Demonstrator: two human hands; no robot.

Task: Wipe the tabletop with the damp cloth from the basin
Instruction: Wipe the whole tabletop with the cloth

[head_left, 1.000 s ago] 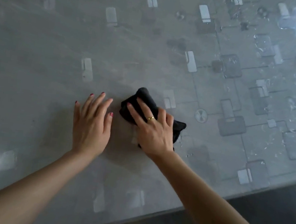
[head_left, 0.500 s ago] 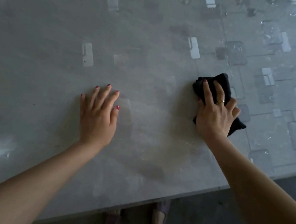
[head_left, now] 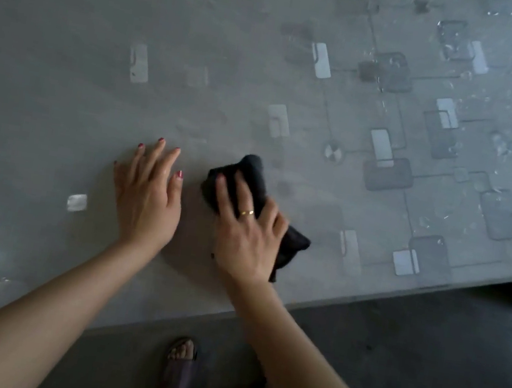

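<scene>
Head view: a grey, glossy tabletop (head_left: 63, 98) with a printed pattern of pale and dark rectangles fills most of the picture, its near edge running diagonally from lower left to the right side. The task's thing, a crumpled black damp cloth (head_left: 252, 173), lies on the surface a little way in from that near edge, roughly midway along the visible stretch.

The right hand (head_left: 249, 232) lies on top of the cloth with its fingers (head_left: 225, 192) stretched forward and spread, flattening the fabric against the surface rather than bunching it up; a gold ring shows on one finger. Pressing with a flat palm likely keeps as much wet cloth as possible in contact with the top. A loose tail of cloth sticks out from under the palm toward the near edge.

The left hand (head_left: 146, 197) rests flat on the bare surface just beside the cloth, fingers straight and together, holding nothing; it probably serves as a brace while the person leans over.

Droplets and wet sheen glint toward the far right corner. No basin or other container is in view. Below the near edge, a sandalled foot (head_left: 180, 368) stands on the dark floor (head_left: 421, 368).
</scene>
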